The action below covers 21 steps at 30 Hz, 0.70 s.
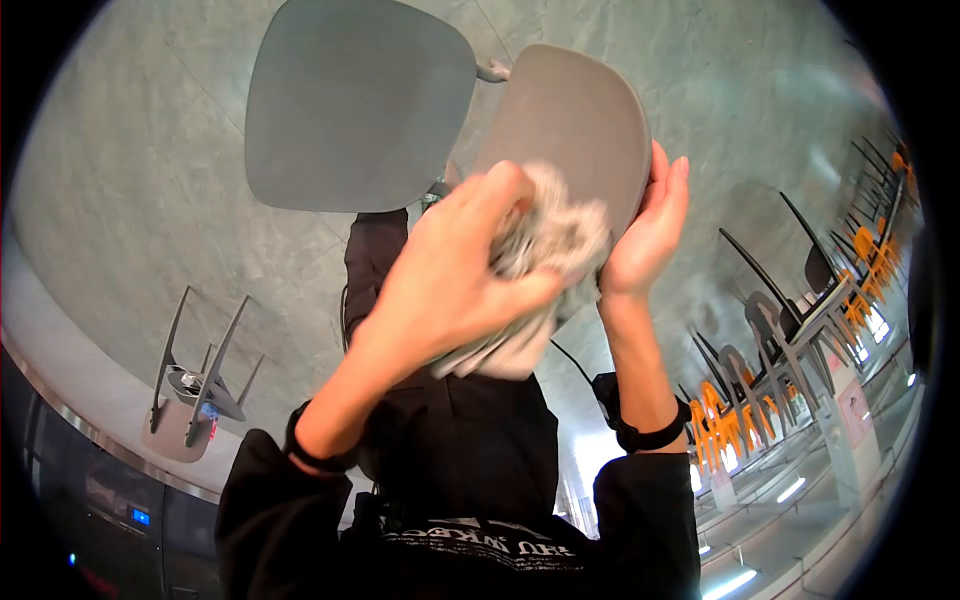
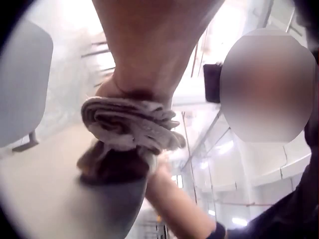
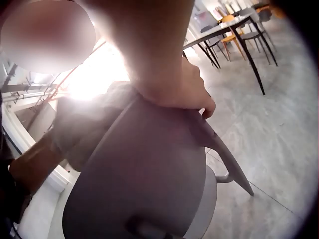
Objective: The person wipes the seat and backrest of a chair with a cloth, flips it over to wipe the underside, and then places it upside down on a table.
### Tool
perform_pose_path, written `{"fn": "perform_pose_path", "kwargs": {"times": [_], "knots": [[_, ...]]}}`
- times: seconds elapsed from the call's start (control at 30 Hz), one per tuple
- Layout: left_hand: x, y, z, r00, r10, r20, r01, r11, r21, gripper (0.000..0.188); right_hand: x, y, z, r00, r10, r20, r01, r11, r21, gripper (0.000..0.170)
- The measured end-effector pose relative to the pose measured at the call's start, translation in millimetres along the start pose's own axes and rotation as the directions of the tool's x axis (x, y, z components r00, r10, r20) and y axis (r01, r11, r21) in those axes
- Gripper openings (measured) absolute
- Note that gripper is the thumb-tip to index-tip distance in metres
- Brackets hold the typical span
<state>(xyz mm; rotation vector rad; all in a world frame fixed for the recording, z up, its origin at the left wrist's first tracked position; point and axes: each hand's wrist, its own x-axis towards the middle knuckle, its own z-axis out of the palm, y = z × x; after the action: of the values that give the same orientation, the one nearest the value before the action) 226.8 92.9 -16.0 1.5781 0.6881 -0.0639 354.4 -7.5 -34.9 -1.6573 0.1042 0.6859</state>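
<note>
A grey chair shows its seat (image 1: 360,105) at upper left and its backrest (image 1: 575,120) beside it in the head view. My left hand (image 1: 450,265) grips a crumpled light cloth (image 1: 545,235) against the lower part of the backrest; the cloth is blurred there. The left wrist view shows the folded cloth (image 2: 127,124) bunched below the wrist, over the pale backrest (image 2: 50,174). My right hand (image 1: 645,230) holds the backrest's right edge. In the right wrist view the fingers of that hand (image 3: 184,87) bend over the edge of the backrest (image 3: 144,164).
Another grey chair (image 1: 180,425) stands at the lower left of the head view. Along the right are tables with grey chairs and orange chairs (image 1: 715,425). The right wrist view shows a table (image 3: 219,32) with chairs on the grey floor (image 3: 269,139).
</note>
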Motion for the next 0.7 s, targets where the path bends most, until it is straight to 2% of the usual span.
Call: {"fn": "perform_pose_path", "kwargs": {"times": [0.03, 0.07, 0.1, 0.17, 0.23, 0.3, 0.37, 0.4, 0.5, 0.53, 0.63, 0.67, 0.7], "knots": [[5.9, -9.4, 17.2, 0.975, 0.128, -0.184, -0.125, 0.992, 0.03, 0.05, -1.1, -0.6, 0.7, 1.0, 0.008, 0.005, -0.009, 0.999, 0.034, 0.058], [14.4, -19.6, 35.9, 0.893, 0.282, -0.351, -0.274, 0.959, 0.074, 0.053, -2.3, 0.0, 1.0, 1.0, 0.016, 0.012, -0.017, 0.998, 0.065, 0.058], [16.7, -23.3, 47.8, 0.918, 0.218, -0.332, -0.239, 0.971, -0.022, 0.061, -1.6, -0.5, 1.3, 1.0, 0.023, 0.019, -0.025, 0.995, 0.095, 0.058], [25.0, -26.8, 66.8, 0.896, 0.226, -0.381, -0.292, 0.949, -0.123, 0.071, -0.3, -0.8, 2.1, 1.0, 0.02, -0.01, -0.019, 0.997, 0.078, 0.06], [29.4, -24.9, 71.6, 0.851, 0.316, -0.42, -0.379, 0.922, -0.074, 0.076, -0.7, 1.0, 0.3, 1.0, 0.014, -0.013, -0.014, 0.998, 0.058, 0.061], [34.9, -24.7, 76.2, 0.835, 0.301, -0.46, -0.365, 0.929, -0.054, 0.077, -2.1, 2.5, -0.1, 1.0, 0.0, 0.003, 0.0, 0.999, 0.047, 0.061], [41.4, -28.8, 83.3, 0.845, 0.181, -0.504, -0.249, 0.966, -0.072, 0.073, -1.9, -1.6, 4.7, 1.0, 0.007, -0.026, -0.005, 0.999, 0.043, 0.06], [41.7, -32.2, 82.5, 0.858, 0.169, -0.486, -0.24, 0.967, -0.088, 0.062, -1.3, -1.3, 4.6, 1.0, 0.015, -0.027, -0.014, 0.998, 0.054, 0.06], [25.8, -40.8, 80.9, 0.865, 0.258, -0.43, -0.258, 0.964, 0.059, 0.059, -1.8, 4.3, 0.7, 1.0, 0.023, -0.021, -0.021, 0.996, 0.09, 0.054], [5.3, -43.5, 80.9, 0.898, 0.229, -0.375, -0.217, 0.973, 0.074, 0.055, -0.5, 3.8, 1.8, 0.999, 0.038, -0.034, -0.035, 0.994, 0.102, 0.053], [-77.4, -74.0, 69.5, 0.946, 0.29, -0.142, -0.273, 0.954, 0.125, 0.046, -2.8, 2.9, 4.5, 0.996, 0.079, -0.048, -0.072, 0.989, 0.131, 0.05], [-97.5, -80.4, 63.1, 0.954, 0.284, -0.099, -0.267, 0.951, 0.157, 0.044, -1.7, 4.1, 3.8, 0.995, 0.09, -0.043, -0.082, 0.986, 0.148, 0.05], [-104.7, -80.2, 61.8, 0.953, 0.278, -0.119, -0.262, 0.955, 0.136, 0.044, -1.5, 4.6, 2.0, 0.994, 0.103, -0.036, -0.096, 0.982, 0.162, 0.05]]}}
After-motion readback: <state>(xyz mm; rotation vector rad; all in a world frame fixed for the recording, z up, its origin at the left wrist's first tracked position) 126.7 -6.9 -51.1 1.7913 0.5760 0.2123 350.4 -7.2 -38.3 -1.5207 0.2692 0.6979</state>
